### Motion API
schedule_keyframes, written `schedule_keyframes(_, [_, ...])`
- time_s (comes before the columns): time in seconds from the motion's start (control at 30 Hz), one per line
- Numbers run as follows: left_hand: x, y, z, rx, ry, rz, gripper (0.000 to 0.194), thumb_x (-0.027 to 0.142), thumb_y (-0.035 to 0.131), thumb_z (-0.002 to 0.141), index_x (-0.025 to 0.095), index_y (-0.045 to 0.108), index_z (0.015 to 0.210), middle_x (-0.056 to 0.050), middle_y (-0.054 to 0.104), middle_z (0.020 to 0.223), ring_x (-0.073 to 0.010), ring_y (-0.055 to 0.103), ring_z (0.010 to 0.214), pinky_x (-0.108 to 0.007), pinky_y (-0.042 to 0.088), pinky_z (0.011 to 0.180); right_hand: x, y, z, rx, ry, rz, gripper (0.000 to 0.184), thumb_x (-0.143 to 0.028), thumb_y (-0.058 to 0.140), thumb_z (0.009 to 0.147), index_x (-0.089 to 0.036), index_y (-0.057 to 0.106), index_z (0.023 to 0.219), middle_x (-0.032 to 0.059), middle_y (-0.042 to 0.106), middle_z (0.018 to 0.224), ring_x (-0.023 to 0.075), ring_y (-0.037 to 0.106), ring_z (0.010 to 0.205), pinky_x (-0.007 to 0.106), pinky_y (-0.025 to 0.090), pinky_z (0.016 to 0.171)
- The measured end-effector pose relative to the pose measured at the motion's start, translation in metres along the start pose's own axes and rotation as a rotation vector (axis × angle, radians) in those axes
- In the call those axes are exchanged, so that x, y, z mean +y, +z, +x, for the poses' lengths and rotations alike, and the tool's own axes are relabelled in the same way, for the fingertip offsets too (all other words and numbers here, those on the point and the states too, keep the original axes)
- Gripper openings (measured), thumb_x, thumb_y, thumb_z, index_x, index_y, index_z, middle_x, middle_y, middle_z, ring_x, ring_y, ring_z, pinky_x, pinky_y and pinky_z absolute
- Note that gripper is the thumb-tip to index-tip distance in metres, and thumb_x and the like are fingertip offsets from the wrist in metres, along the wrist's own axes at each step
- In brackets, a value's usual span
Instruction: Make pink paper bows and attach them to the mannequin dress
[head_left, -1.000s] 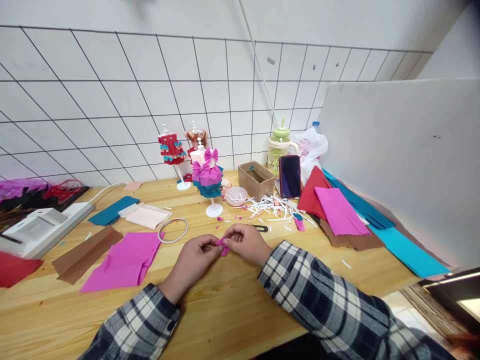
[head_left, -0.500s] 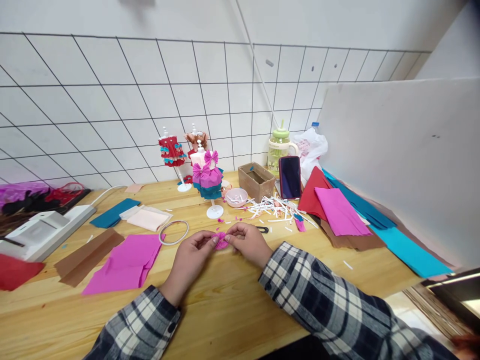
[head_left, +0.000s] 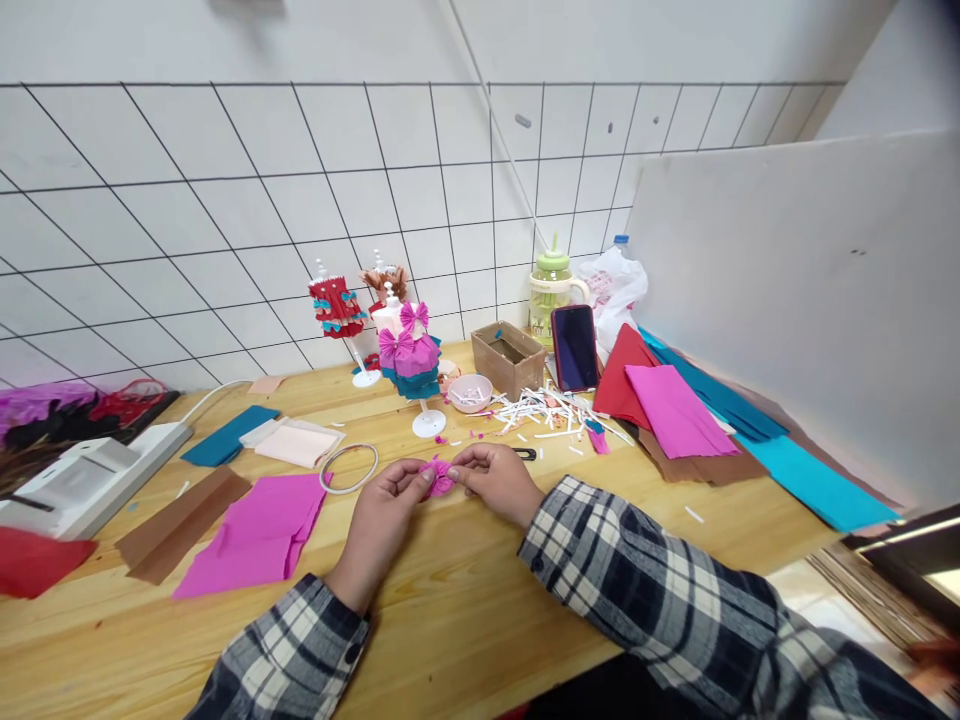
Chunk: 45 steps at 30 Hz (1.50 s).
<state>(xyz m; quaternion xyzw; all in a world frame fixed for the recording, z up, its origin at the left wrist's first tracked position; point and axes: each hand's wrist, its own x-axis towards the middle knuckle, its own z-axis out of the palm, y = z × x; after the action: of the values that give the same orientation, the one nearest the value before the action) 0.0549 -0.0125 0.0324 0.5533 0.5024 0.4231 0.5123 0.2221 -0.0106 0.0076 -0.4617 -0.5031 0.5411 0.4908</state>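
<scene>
Between my two hands is a small pleated magenta paper bow (head_left: 438,477), held just above the wooden table. My left hand (head_left: 390,510) pinches its left side between thumb and fingers. On the other side, the thumb and fingertips of my right hand (head_left: 496,482) grip its right part. Behind them stands a small dress form (head_left: 409,350) in a pink and teal paper dress with two magenta bows on it. A black hair clip (head_left: 525,454) lies just beyond my right hand. To the left of my left hand are a round ring (head_left: 349,469) and a folded magenta paper sheet (head_left: 255,530).
Two more dressed forms, one in red (head_left: 337,308), stand at the back. A pink bowl (head_left: 470,392), cardboard box (head_left: 508,360), phone (head_left: 574,347) and green-lidded bottle (head_left: 551,295) sit near white paper scraps (head_left: 551,412). Coloured papers (head_left: 679,410) lie right; a power strip (head_left: 112,480) left.
The magenta paper has gone from a narrow bunch to a spread, fanned shape between my fingers. Both hands stay nearly in place, and the view has shifted slightly.
</scene>
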Motion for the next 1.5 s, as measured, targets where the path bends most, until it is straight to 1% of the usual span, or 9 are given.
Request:
schedule_keyframes(0.1, [-0.002,-0.002,0.0,-0.114,-0.054,-0.109,0.048,0.044,0.073,0.07,0.017,0.063,0.109,-0.008,0.072,0.095,-0.0216,0.066,0.086,-0.03,0.051,0.072,-0.003,-0.001,-0.002,0.031,-0.044,-0.102,0.012,-0.028,0.071,0.073,-0.017,0.067,0.075,-0.001,0.064,0.066,0.0104,0.054,0.054,0.023,0.044,0.053])
schedule_keyframes(0.2, [-0.004,-0.003,0.001,-0.164,-0.125,-0.084,0.043,0.041,0.076,0.068,0.015,0.067,0.101,-0.008,0.072,0.09,-0.0215,0.066,0.083,-0.029,0.05,0.069,-0.007,-0.002,-0.005,0.038,-0.126,-0.231,0.009,-0.026,0.071,0.073,-0.017,0.068,0.074,-0.0004,0.066,0.068,0.011,0.056,0.059,0.023,0.045,0.059])
schedule_keyframes(0.3, [-0.006,-0.002,0.002,-0.142,-0.131,-0.07,0.036,0.038,0.08,0.064,0.015,0.069,0.089,-0.007,0.073,0.086,-0.0205,0.066,0.08,-0.029,0.05,0.073,-0.008,-0.001,-0.007,0.038,-0.143,-0.249,0.01,-0.027,0.071,0.074,-0.017,0.068,0.075,0.0001,0.067,0.071,0.0115,0.057,0.061,0.023,0.045,0.059])
schedule_keyframes(0.47, [-0.007,0.002,0.002,-0.076,-0.103,-0.267,0.029,0.033,0.079,0.066,0.015,0.069,0.088,-0.004,0.073,0.088,-0.0172,0.065,0.083,-0.028,0.049,0.08,-0.004,0.01,-0.007,0.037,-0.14,-0.165,0.011,-0.028,0.067,0.076,-0.017,0.065,0.077,-0.0015,0.064,0.067,0.0108,0.055,0.058,0.022,0.044,0.057])
schedule_keyframes(0.7, [-0.007,0.006,0.0,-0.055,-0.167,-0.456,0.023,0.027,0.078,0.067,0.017,0.068,0.085,-0.002,0.07,0.088,-0.0153,0.064,0.084,-0.029,0.051,0.083,0.0,0.016,-0.007,0.038,-0.155,-0.236,0.011,-0.029,0.064,0.078,-0.018,0.063,0.077,-0.0034,0.06,0.064,0.0099,0.053,0.055,0.021,0.042,0.055])
schedule_keyframes(0.93, [-0.014,0.002,0.004,-0.115,-0.097,-0.243,0.026,0.033,0.075,0.07,0.016,0.066,0.088,-0.003,0.07,0.086,-0.0182,0.063,0.084,-0.031,0.048,0.083,0.002,0.009,-0.006,0.033,-0.149,-0.286,0.02,-0.034,0.07,0.073,-0.019,0.064,0.086,-0.0013,0.065,0.078,0.0107,0.056,0.064,0.021,0.043,0.059])
schedule_keyframes(1.2, [-0.005,-0.001,0.002,-0.09,-0.056,0.052,0.031,0.042,0.075,0.068,0.016,0.071,0.084,-0.006,0.073,0.087,-0.0206,0.064,0.082,-0.029,0.047,0.077,0.002,0.002,-0.001,0.038,-0.145,-0.302,0.01,-0.026,0.063,0.078,-0.017,0.061,0.074,-0.0031,0.059,0.065,0.0091,0.05,0.057,0.021,0.039,0.054])
schedule_keyframes(1.37, [-0.004,-0.003,0.004,-0.117,-0.049,0.173,0.031,0.046,0.075,0.065,0.018,0.073,0.077,-0.006,0.074,0.078,-0.0219,0.065,0.075,-0.029,0.048,0.071,0.0,0.0,-0.001,-0.006,-0.146,-0.288,0.015,-0.029,0.067,0.075,-0.018,0.064,0.085,-0.0021,0.062,0.072,0.0098,0.052,0.06,0.021,0.041,0.057])
schedule_keyframes(1.5, [0.0,-0.001,0.004,-0.142,-0.032,0.207,0.038,0.047,0.077,0.063,0.019,0.075,0.089,-0.007,0.076,0.089,-0.0248,0.067,0.083,-0.03,0.049,0.075,-0.003,-0.002,-0.001,0.002,-0.161,-0.321,0.006,-0.024,0.063,0.078,-0.018,0.063,0.076,-0.0025,0.06,0.067,0.0102,0.051,0.06,0.022,0.041,0.059])
